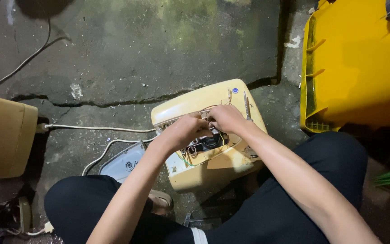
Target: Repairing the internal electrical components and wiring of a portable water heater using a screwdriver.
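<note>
Careful now, both hands, left hand (183, 131) and right hand (224, 118), pinch thin wires (213, 128) inside the yellowed casing (204, 101) at centre frame — one hard tug could snap them

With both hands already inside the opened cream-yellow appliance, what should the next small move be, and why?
Probably keep the left hand steady and let the right hand ease the thin wires apart. Both hands pinch together at the open cream-yellow plastic appliance casing, above its dark round inner part, where wires crowd closely.
</note>
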